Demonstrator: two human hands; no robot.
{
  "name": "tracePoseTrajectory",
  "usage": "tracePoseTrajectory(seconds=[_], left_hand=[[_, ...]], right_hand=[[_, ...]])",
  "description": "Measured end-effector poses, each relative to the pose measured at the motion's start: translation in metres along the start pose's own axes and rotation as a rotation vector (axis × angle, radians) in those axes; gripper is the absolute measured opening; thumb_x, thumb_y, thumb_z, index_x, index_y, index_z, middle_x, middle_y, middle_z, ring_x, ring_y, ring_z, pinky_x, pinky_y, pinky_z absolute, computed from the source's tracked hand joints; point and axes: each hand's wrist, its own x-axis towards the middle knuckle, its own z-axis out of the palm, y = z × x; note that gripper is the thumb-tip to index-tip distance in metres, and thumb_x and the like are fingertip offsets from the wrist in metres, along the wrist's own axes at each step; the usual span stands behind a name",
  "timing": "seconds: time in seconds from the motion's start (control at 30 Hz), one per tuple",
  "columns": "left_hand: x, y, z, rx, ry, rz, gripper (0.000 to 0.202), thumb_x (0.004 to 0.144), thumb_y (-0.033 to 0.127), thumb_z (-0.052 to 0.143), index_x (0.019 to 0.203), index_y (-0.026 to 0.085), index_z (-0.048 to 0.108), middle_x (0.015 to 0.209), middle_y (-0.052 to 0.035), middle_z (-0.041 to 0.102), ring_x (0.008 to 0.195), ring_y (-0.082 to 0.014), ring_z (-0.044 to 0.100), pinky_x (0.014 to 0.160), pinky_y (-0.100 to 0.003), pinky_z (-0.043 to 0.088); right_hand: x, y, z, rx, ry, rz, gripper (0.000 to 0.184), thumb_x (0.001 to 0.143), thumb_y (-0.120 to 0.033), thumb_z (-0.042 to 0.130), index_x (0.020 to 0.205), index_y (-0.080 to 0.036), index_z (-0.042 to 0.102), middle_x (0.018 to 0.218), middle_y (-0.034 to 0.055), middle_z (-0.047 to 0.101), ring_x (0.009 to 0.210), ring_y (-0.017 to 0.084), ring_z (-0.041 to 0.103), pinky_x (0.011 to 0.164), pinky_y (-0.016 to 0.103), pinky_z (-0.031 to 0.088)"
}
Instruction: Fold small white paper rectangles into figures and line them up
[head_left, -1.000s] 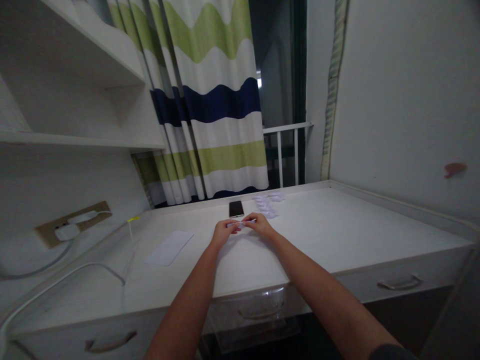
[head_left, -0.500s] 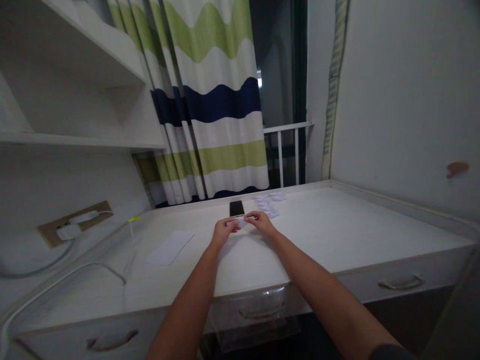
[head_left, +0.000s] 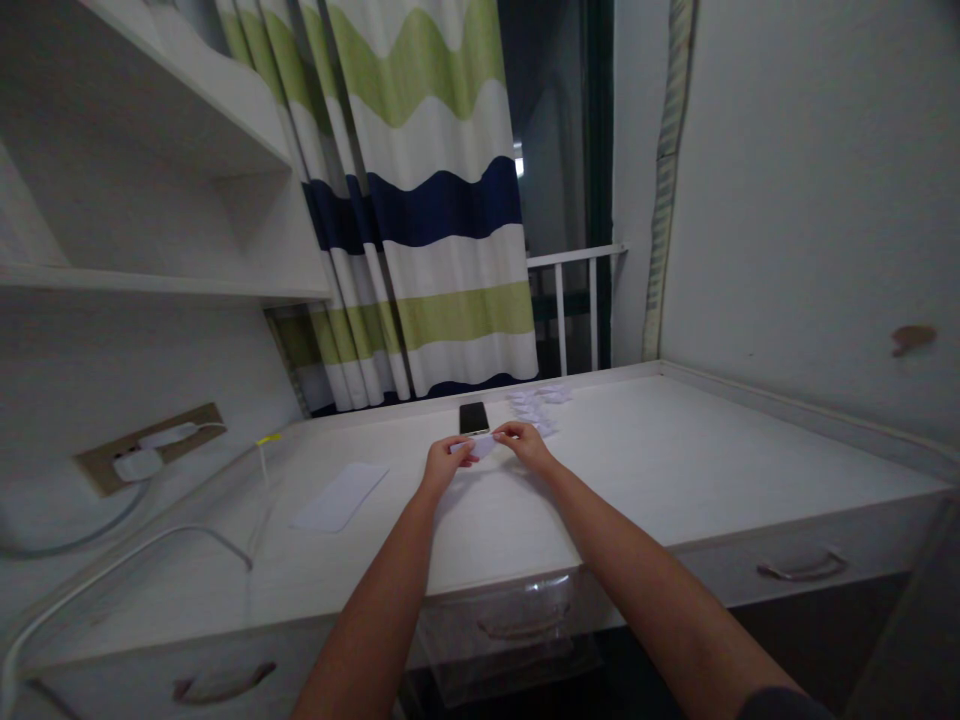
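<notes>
A small piece of white paper (head_left: 482, 447) is held just above the desk between my two hands. My left hand (head_left: 448, 462) pinches its left side, fingers closed. At its upper right edge, the thumb and fingertips of my right hand (head_left: 523, 442) close on the paper. Right behind my hands lies a dark phone (head_left: 473, 417), flat on the desk. Several small folded white paper pieces (head_left: 534, 408) are grouped beside the phone, partly hidden by my right hand. Farther left rests a flat stack or sheet of white paper (head_left: 341, 497).
The white desk (head_left: 720, 450) has drawers with metal handles (head_left: 802, 568) along its front. A white cable (head_left: 150, 540) runs over the left side, near plugs in a wall socket (head_left: 139, 462). Shelves (head_left: 165, 285) overhang the left; a striped curtain (head_left: 450, 210) hangs behind.
My right fingers have shifted slightly to the right along the paper, and more of its surface shows between my hands. My left hand stays nearly still.
</notes>
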Motion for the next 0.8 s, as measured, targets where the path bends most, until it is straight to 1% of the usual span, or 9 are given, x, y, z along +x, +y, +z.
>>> tracePoseTrajectory(seconds=[0.13,0.23,0.37,0.43,0.53,0.6,0.67,0.73,0.8], left_hand=[[0.0,-0.001,0.0,0.001,-0.073,-0.046,0.035,0.052,0.037,0.07,0.074,0.01,0.061,0.065,-0.0046,0.063,0.055,-0.0164,0.062,0.052,-0.025,0.047],[-0.001,-0.001,0.0,-0.006,-0.135,-0.074,0.037,0.053,0.04,0.069,0.075,0.011,0.061,0.072,-0.0057,0.064,0.058,-0.017,0.062,0.051,-0.024,0.046],[-0.002,-0.001,0.0,-0.014,-0.183,-0.105,0.038,0.058,0.042,0.066,0.08,0.011,0.062,0.08,-0.0073,0.064,0.063,-0.0172,0.063,0.052,-0.023,0.046],[-0.003,-0.002,0.0,-0.015,-0.201,-0.114,0.037,0.058,0.04,0.067,0.082,0.012,0.061,0.084,-0.0077,0.064,0.065,-0.0174,0.063,0.053,-0.024,0.046],[-0.004,-0.004,0.0,0.0,-0.208,-0.119,0.034,0.056,0.035,0.069,0.081,0.013,0.06,0.09,-0.0077,0.062,0.066,-0.017,0.063,0.053,-0.024,0.046],[-0.004,-0.004,0.001,0.008,-0.216,-0.11,0.034,0.056,0.032,0.07,0.082,0.014,0.058,0.095,-0.0079,0.061,0.065,-0.0159,0.063,0.054,-0.024,0.047],[-0.005,-0.004,0.001,0.011,-0.228,-0.092,0.037,0.055,0.029,0.07,0.087,0.015,0.057,0.103,-0.0089,0.058,0.065,-0.015,0.062,0.054,-0.024,0.047],[-0.005,-0.004,0.002,0.011,-0.241,-0.081,0.041,0.055,0.028,0.07,0.092,0.017,0.055,0.111,-0.0104,0.054,0.065,-0.0145,0.062,0.052,-0.023,0.047],[-0.005,-0.004,0.002,0.005,-0.249,-0.08,0.044,0.056,0.027,0.07,0.096,0.017,0.054,0.114,-0.0117,0.052,0.066,-0.0145,0.062,0.051,-0.023,0.047]], right_hand=[[0.0,0.002,0.0,-0.024,0.01,-0.035,0.015,0.067,-0.028,0.056,0.069,-0.014,0.064,0.066,0.0026,0.062,0.064,0.013,0.053,0.064,0.026,0.041],[0.002,0.005,0.0,-0.053,0.056,-0.077,0.015,0.068,-0.028,0.056,0.07,-0.016,0.063,0.07,0.0034,0.061,0.067,0.013,0.052,0.066,0.027,0.041],[0.003,0.007,0.0,-0.112,0.128,-0.109,0.012,0.068,-0.028,0.056,0.071,-0.018,0.063,0.075,0.004,0.057,0.07,0.013,0.051,0.06,0.025,0.042],[0.002,0.005,0.002,-0.058,0.099,-0.077,0.012,0.069,-0.027,0.055,0.072,-0.018,0.061,0.075,0.0033,0.055,0.065,0.012,0.051,0.054,0.024,0.042],[0.0,0.002,0.005,0.07,0.001,-0.013,0.013,0.071,-0.027,0.051,0.076,-0.017,0.057,0.07,0.0009,0.053,0.054,0.009,0.05,0.045,0.021,0.041],[-0.002,0.0,0.007,0.129,-0.039,-0.017,0.014,0.071,-0.028,0.05,0.079,-0.017,0.055,0.071,0.0003,0.054,0.056,0.009,0.053,0.047,0.021,0.043],[-0.002,-0.001,0.008,0.173,-0.056,-0.036,0.017,0.07,-0.027,0.052,0.083,-0.017,0.054,0.079,0.0013,0.055,0.06,0.009,0.055,0.051,0.022,0.046],[-0.003,-0.001,0.009,0.205,-0.067,-0.046,0.024,0.068,-0.026,0.054,0.091,-0.018,0.053,0.09,0.0027,0.054,0.062,0.008,0.055,0.054,0.023,0.047],[-0.003,0.0,0.01,0.222,-0.071,-0.042,0.036,0.064,-0.025,0.058,0.099,-0.019,0.051,0.096,0.0037,0.052,0.06,0.007,0.055,0.056,0.024,0.048]])
